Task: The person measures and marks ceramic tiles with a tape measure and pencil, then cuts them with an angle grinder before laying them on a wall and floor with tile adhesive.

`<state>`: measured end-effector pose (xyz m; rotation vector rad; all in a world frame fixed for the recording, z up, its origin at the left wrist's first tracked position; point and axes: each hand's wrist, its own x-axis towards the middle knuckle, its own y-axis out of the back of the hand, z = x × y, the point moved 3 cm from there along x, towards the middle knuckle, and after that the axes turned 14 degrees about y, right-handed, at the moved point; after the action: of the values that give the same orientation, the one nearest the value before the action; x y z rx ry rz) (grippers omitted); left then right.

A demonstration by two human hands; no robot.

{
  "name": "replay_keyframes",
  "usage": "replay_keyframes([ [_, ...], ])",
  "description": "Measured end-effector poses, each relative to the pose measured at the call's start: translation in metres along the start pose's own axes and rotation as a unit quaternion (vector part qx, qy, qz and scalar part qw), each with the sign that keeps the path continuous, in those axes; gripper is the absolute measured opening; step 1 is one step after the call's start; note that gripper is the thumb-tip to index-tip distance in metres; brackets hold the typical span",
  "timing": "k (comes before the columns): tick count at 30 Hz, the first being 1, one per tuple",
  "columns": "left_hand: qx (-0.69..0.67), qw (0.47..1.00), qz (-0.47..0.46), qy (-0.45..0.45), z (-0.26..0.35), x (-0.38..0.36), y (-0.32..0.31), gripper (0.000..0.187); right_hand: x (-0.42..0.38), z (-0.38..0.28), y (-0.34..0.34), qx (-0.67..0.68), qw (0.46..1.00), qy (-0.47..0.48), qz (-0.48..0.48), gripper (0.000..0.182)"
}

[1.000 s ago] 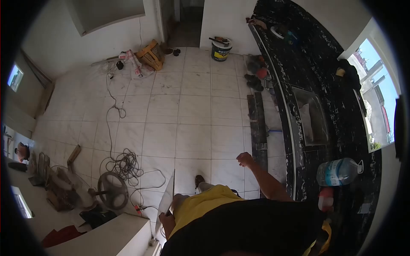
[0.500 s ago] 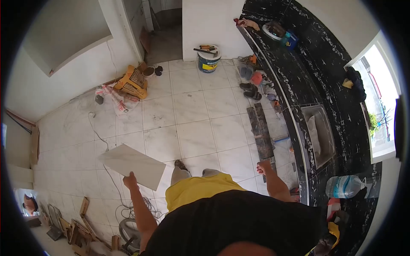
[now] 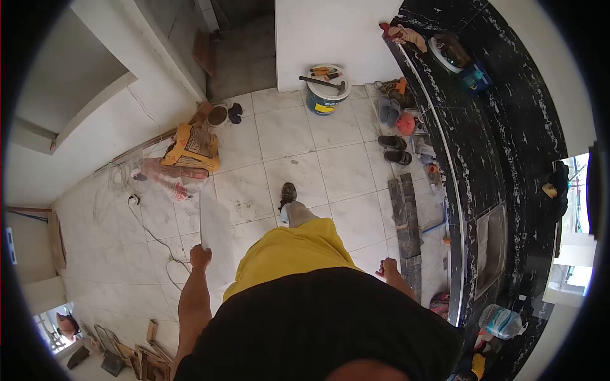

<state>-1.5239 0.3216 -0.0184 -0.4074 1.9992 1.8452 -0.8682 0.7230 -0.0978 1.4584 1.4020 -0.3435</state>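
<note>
My left hand grips the near edge of a pale floor tile and carries it at my left side, above the white tiled floor. Loosely closed, my right hand swings at my right side with nothing in it, near the edge of the black marble counter. My leg and shoe step forward across the floor.
A paint bucket with a hammer on it stands by the far wall. Sandals and dark tile strips lie along the counter base. Cement bags and a cable lie at the left. A water bottle rests on the counter.
I have walked forward and turned. The tile in my left hand has swung from flat to nearly edge-on. My right hand stays closed at my side.
</note>
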Motion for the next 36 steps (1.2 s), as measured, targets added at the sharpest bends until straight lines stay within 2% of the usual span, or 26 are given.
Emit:
replay_keyframes([
  [3,-0.047,0.997,-0.054,0.029,0.039,0.014,0.025,0.034,0.058,-0.183,-0.085,-0.009,0.993,0.093,-0.076,0.017],
  [4,-0.045,0.996,-0.065,0.033,0.048,0.026,0.030,0.034,0.054,-0.263,-0.118,-0.070,0.984,0.146,-0.076,0.009],
  [5,-0.063,0.994,-0.087,0.036,0.055,0.037,0.031,0.034,0.041,-0.341,-0.151,-0.104,0.967,0.221,-0.075,0.013],
  [6,-0.081,0.990,-0.107,0.041,0.062,0.047,0.033,0.034,0.032,-0.416,-0.185,-0.143,0.951,0.253,-0.110,0.018],
  [8,-0.087,0.987,-0.123,0.062,0.084,0.073,0.042,0.034,0.035,-0.542,-0.260,-0.201,0.894,0.365,-0.161,0.018],
  [11,-0.069,0.987,-0.141,0.041,0.125,0.119,0.067,0.035,0.017,-0.699,-0.374,-0.242,0.851,0.412,-0.218,0.023],
  [12,-0.076,0.985,-0.154,0.034,0.137,0.142,0.071,0.034,0.006,-0.732,-0.409,-0.245,0.835,0.433,-0.237,0.029],
  [14,-0.082,0.982,-0.171,0.023,0.162,0.194,0.083,0.033,-0.020,-0.786,-0.481,-0.245,0.821,0.456,-0.239,0.025],
  [15,-0.082,0.980,-0.178,0.022,0.179,0.215,0.097,0.033,-0.017,-0.802,-0.515,-0.186,0.844,0.405,-0.300,0.021],
  [16,-0.134,0.978,-0.160,-0.024,0.192,0.236,0.114,0.032,-0.026,-0.810,-0.549,-0.179,0.830,0.417,-0.326,0.018],
  [17,-0.136,0.977,-0.164,-0.032,0.212,0.266,0.129,0.032,-0.030,-0.812,-0.581,-0.191,0.835,0.404,-0.320,0.013],
  [18,-0.105,0.981,-0.160,-0.026,0.231,0.290,0.143,0.032,-0.044,-0.812,-0.608,-0.211,0.817,0.421,-0.332,0.005],
  [19,-0.071,0.985,-0.158,-0.019,0.245,0.312,0.156,0.032,-0.061,-0.815,-0.633,-0.286,0.786,0.447,-0.317,0.010],
  [20,-0.041,0.986,-0.162,-0.010,0.257,0.341,0.164,0.032,-0.066,-0.818,-0.663,-0.402,0.679,0.550,-0.273,0.020],
  [21,-0.039,0.986,-0.164,-0.016,0.269,0.366,0.176,0.032,-0.074,-0.824,-0.688,-0.434,0.614,0.603,-0.267,0.025],
  [23,-0.111,0.984,-0.134,-0.046,0.295,0.415,0.204,0.034,-0.077,-0.837,-0.733,-0.413,0.655,0.575,-0.264,0.026],
  [25,-0.085,0.983,-0.151,-0.058,0.334,0.455,0.250,0.037,-0.088,-0.869,-0.776,-0.417,0.676,0.539,-0.280,0.030],
  [27,-0.088,0.988,-0.121,-0.045,0.362,0.507,0.272,0.037,-0.061,-0.899,-0.826,-0.370,0.694,0.595,-0.164,0.037],
  [28,-0.114,0.984,-0.122,-0.055,0.391,0.520,0.307,0.037,-0.053,-0.921,-0.841,-0.365,0.701,0.592,-0.157,0.037],
  [30,-0.111,0.985,-0.120,-0.064,0.428,0.568,0.329,0.036,-0.040,-0.967,-0.880,-0.351,0.641,0.589,-0.344,0.042],
  [32,-0.092,0.988,-0.113,-0.053,0.477,0.616,0.361,0.035,0.028,-0.990,-0.936,-0.347,0.664,0.564,-0.348,0.038],
  [33,-0.189,0.975,-0.095,-0.071,0.502,0.631,0.381,0.035,0.055,-1.007,-0.962,-0.349,0.678,0.537,-0.360,0.034],
  [34,-0.095,0.983,-0.140,-0.069,0.512,0.670,0.379,0.037,0.058,-1.034,-0.971,-0.285,0.807,0.421,-0.301,0.029],
  [35,0.004,0.981,-0.182,-0.062,0.525,0.712,0.374,0.040,0.059,-1.059,-0.979,-0.205,0.906,0.286,-0.236,0.025],
  [36,0.016,0.982,-0.176,-0.072,0.546,0.746,0.379,0.040,0.076,-1.079,-0.992,-0.190,0.918,0.261,-0.231,0.019],
])
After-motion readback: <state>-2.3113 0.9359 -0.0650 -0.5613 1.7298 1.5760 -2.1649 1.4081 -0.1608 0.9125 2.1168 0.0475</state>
